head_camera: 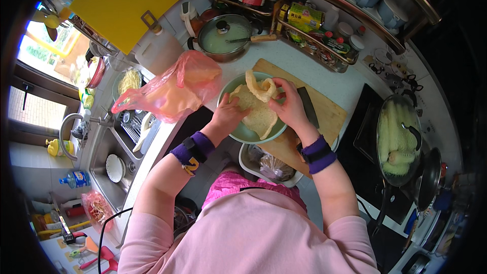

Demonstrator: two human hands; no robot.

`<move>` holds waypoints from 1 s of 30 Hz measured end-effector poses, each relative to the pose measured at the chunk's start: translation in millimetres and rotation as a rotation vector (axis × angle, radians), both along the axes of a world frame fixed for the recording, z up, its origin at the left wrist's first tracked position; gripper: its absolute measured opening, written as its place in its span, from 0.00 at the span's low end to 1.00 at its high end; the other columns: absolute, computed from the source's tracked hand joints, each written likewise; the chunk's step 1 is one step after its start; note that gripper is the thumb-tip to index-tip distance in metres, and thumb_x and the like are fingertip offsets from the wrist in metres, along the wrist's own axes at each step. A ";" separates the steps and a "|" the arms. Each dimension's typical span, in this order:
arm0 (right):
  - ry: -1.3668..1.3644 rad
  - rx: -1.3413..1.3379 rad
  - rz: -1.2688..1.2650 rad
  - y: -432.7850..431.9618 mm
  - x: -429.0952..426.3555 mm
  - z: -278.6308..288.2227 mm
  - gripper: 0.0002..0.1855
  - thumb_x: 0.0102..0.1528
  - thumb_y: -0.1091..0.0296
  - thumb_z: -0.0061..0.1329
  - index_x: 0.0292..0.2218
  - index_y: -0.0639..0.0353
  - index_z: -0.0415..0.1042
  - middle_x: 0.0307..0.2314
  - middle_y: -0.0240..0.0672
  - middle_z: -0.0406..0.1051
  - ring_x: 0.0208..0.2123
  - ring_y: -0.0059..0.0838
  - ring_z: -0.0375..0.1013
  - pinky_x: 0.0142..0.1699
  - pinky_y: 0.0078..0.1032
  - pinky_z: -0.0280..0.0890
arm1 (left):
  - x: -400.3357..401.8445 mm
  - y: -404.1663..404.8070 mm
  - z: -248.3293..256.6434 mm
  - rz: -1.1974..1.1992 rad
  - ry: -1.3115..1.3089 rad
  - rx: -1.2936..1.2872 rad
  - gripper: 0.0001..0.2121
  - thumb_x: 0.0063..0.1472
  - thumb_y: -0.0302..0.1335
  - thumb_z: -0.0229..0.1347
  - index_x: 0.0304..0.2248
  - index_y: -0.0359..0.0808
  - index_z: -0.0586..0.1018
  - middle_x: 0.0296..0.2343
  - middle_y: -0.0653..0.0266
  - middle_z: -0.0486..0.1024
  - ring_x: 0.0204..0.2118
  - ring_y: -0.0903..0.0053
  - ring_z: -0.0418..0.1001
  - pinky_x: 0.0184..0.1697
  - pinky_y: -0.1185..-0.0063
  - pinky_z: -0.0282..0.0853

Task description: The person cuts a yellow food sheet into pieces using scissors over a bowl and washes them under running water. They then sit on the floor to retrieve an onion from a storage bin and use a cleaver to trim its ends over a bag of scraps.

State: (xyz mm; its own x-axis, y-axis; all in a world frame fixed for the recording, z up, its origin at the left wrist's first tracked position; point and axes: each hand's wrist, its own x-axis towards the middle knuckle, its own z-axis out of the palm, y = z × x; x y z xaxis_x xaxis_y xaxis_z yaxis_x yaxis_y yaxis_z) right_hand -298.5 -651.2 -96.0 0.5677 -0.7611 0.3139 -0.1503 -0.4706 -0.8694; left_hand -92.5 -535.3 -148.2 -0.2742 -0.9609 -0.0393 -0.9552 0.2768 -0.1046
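In front of me is a pale green bowl (249,141), its near side jutting past the counter edge. Inside lies a broad, pale yellow puffed sheet of food (260,118) that resembles fried pork rind. My left hand (228,116) rests at the bowl's left side, fingers over the sheet; whether it grips is hard to tell. Above the bowl, the thumb and fingers of my right hand (291,104) pinch a curled puffed piece (262,90). A dark knife blade (307,108) lies beside that hand on a wooden cutting board (323,110).
A pink plastic bag (179,87) holding more sheets lies left of the bowl. Behind stands a lidded pan (224,38). On the right, a glass-lidded pan (399,137) of corn sits on the black cooktop (352,186). A sink (102,152) is leftward; a bin (245,156) stands below.
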 end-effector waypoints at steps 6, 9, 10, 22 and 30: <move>0.077 -0.132 0.156 2.8 3.7 13.6 0.25 0.44 0.74 0.55 0.46 0.54 0.68 0.43 0.33 0.69 0.45 0.37 0.66 0.45 0.26 0.66 | 3.1 -1.3 -13.8 -0.019 0.137 -0.274 0.14 0.51 0.29 0.51 0.38 0.50 0.80 0.26 0.76 0.74 0.45 0.74 0.66 0.55 0.65 0.54; 0.137 -0.344 0.206 1.7 6.3 10.9 0.26 0.42 0.74 0.55 0.45 0.52 0.70 0.45 0.30 0.69 0.46 0.39 0.65 0.49 0.29 0.65 | 9.4 2.3 0.1 0.068 0.163 -0.314 0.09 0.49 0.29 0.51 0.31 0.45 0.80 0.30 0.74 0.75 0.42 0.74 0.66 0.49 0.69 0.58; 0.149 -0.375 0.231 2.9 7.8 8.9 0.26 0.41 0.73 0.55 0.45 0.51 0.70 0.45 0.30 0.69 0.47 0.38 0.65 0.50 0.30 0.65 | 14.6 1.7 -2.9 0.067 0.226 -0.332 0.08 0.49 0.30 0.52 0.31 0.42 0.79 0.32 0.73 0.74 0.41 0.73 0.66 0.47 0.72 0.60; 0.295 -0.508 0.249 1.2 13.2 -20.0 0.22 0.42 0.77 0.53 0.41 0.47 0.74 0.44 0.28 0.70 0.49 0.35 0.66 0.52 0.30 0.66 | 41.9 -1.0 11.2 0.083 0.636 -0.136 0.16 0.45 0.23 0.57 0.38 0.37 0.79 0.35 0.64 0.77 0.43 0.65 0.70 0.48 0.68 0.65; 0.297 -0.444 0.222 3.6 13.5 -26.7 0.22 0.43 0.79 0.52 0.42 0.48 0.75 0.43 0.29 0.68 0.49 0.35 0.66 0.50 0.30 0.67 | 10.4 8.9 59.2 0.057 0.786 -0.146 0.17 0.52 0.29 0.58 0.44 0.38 0.77 0.43 0.58 0.74 0.45 0.61 0.70 0.49 0.69 0.67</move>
